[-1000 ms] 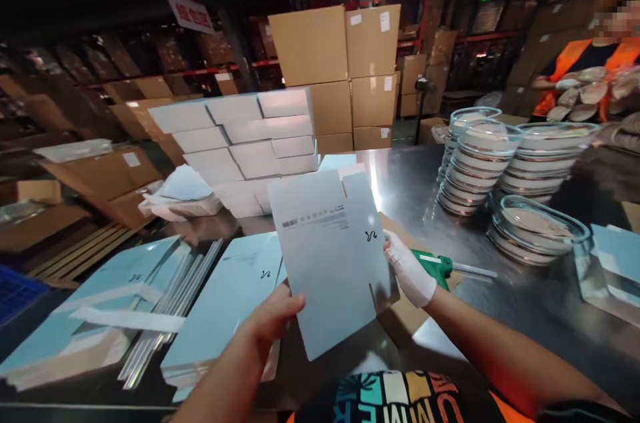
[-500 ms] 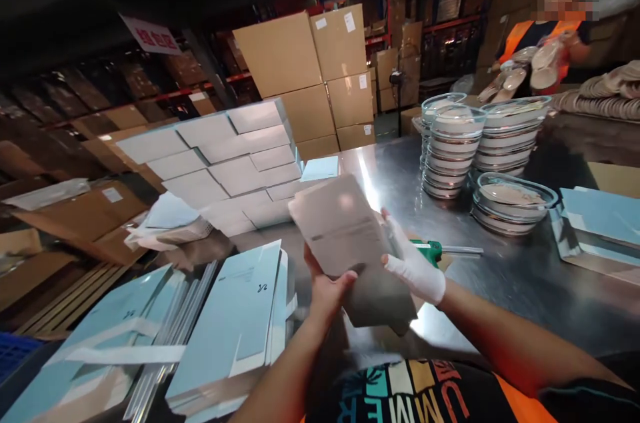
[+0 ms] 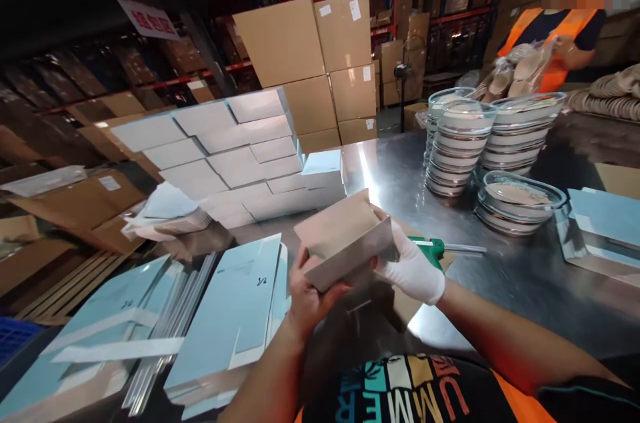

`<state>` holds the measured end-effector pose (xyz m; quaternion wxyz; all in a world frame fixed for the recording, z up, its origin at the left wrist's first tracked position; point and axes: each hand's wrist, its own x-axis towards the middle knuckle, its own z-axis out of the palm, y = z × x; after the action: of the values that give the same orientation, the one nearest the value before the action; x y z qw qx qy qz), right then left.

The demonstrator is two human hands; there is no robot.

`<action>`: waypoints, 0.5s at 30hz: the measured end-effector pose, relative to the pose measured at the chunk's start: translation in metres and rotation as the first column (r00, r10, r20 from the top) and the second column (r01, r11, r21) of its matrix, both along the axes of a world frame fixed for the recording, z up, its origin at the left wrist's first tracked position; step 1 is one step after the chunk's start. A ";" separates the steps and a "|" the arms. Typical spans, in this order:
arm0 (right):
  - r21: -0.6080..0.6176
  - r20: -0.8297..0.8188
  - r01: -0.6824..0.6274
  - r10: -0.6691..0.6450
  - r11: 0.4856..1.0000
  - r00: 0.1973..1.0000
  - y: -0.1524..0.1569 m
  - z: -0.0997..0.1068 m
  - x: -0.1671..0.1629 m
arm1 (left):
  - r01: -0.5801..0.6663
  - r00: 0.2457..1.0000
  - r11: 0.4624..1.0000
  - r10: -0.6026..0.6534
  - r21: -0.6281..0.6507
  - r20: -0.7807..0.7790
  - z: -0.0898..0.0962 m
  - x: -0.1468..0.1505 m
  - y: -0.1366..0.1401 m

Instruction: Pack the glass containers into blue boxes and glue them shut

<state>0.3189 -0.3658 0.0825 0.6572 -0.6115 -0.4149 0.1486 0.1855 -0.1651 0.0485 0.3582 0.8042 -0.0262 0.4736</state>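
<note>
A small greyish-brown cardboard box (image 3: 345, 250) is held in front of me, tilted, with a raised side wall facing me. My left hand (image 3: 311, 293) is bare and grips its left end, thumb along the lower edge. My right hand (image 3: 414, 271), in a white glove or wrap with some fingertips bare, closes on its right end. Just beyond my right hand a green-handled tool (image 3: 433, 250) with a pale rod lies on the metal table (image 3: 400, 166). Farther left, flat light-blue cardboard sheets (image 3: 235, 303) lie in a pile.
White boxes (image 3: 230, 150) are stacked at the back left, before large brown cartons (image 3: 285, 43). Stacked oval glass dishes (image 3: 517, 193) stand on the right, near a light-blue box (image 3: 607, 216). A person in an orange vest (image 3: 575, 26) holds wrapped items beyond them.
The cardboard has gone from a flat, upright-tilted piece to a box shape with a standing wall. Both hands have shifted their grip on its ends.
</note>
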 end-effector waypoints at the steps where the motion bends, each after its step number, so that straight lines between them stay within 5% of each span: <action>1: 0.016 -0.039 0.004 -0.003 1.000 0.999 0.000 0.003 0.000 | 0.009 1.000 0.999 -0.009 0.037 -0.002 0.000 -0.001 -0.004; 5: 0.048 -0.086 0.113 -0.109 0.992 0.990 0.004 0.018 -0.002 | -0.020 1.000 0.999 0.020 0.031 -0.011 -0.007 -0.003 -0.017; 8: -0.015 -0.045 0.258 -0.258 0.966 0.965 0.012 0.019 -0.006 | -0.119 0.990 0.983 0.128 -0.137 0.053 -0.019 -0.002 -0.024; 11: 0.062 -0.001 0.414 -0.414 0.908 0.910 0.020 0.014 -0.010 | -0.123 0.976 0.957 0.165 -0.261 0.144 -0.034 -0.001 -0.027; 15: 0.165 0.058 0.322 -0.335 0.932 0.941 0.014 0.012 -0.009 | -0.059 0.998 0.996 0.059 -0.073 0.002 -0.041 -0.006 -0.022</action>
<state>0.3097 -0.3513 0.0948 0.6994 -0.6258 -0.3445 -0.0216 0.1799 -0.1868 0.0075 0.3730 0.7900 0.0140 0.4864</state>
